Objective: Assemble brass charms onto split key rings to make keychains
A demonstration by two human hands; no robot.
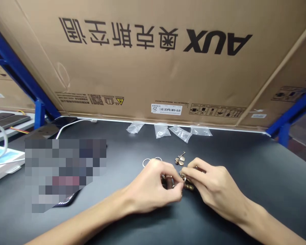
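Two tight pinches work close together above the worktop [244, 177]: the left hand [149, 187] holds a dark metal ring [169, 182], the right hand [211, 183] presses a small metal piece [183, 177] against it; brass keys [180, 158] and split rings [151, 161] lie just beyond.

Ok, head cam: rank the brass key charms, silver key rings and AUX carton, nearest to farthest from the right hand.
From the right hand:
1. Brass key charms, just ahead and to its left.
2. Silver key rings, farther left, partly behind the left hand.
3. AUX cardboard carton, farthest, straight ahead at the back.
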